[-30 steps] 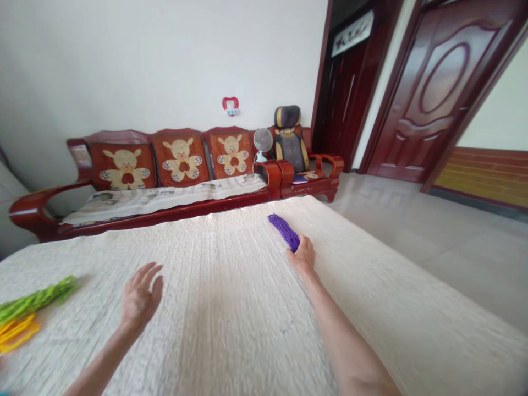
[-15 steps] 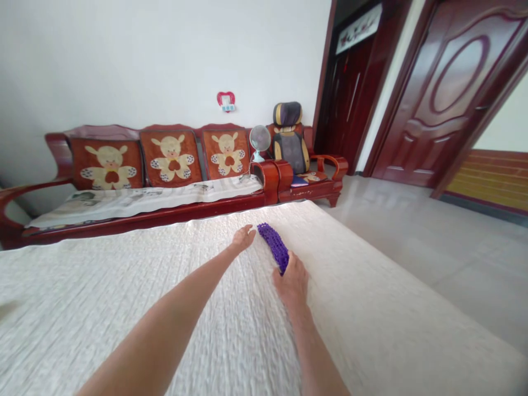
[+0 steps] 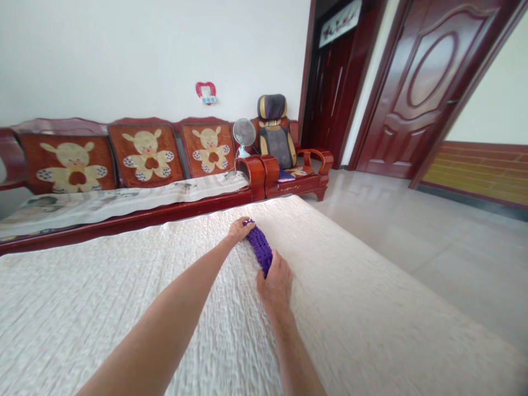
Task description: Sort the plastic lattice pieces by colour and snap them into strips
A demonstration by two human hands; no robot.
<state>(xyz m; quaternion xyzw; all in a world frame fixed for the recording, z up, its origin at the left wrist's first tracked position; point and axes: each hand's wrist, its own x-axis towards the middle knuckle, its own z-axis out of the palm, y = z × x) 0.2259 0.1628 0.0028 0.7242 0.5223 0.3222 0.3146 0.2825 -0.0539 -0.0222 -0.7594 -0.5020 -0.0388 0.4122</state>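
A purple strip of openwork, crochet-like fabric (image 3: 259, 245) lies lengthwise on the white textured cover (image 3: 363, 308). At its far end, my left hand (image 3: 238, 229) has its fingers closed on the edge. My right hand (image 3: 276, 280) grips the near end, thumb on the left side and fingers on the right. The middle of the strip shows between the two hands. Both its ends are partly hidden by my fingers.
Behind the covered surface stands a red wooden sofa (image 3: 206, 201) with bear-patterned cushions (image 3: 147, 153). A small fan (image 3: 244, 133) stands by its armrest. An armchair with a massage cushion (image 3: 277, 147) is beside it. Tiled floor (image 3: 416, 236) and a door (image 3: 429, 88) lie to the right.
My left hand has come onto the strip's far end, from just beside it, and closed there. My right hand keeps its hold at the near end. The view has swung slightly right.
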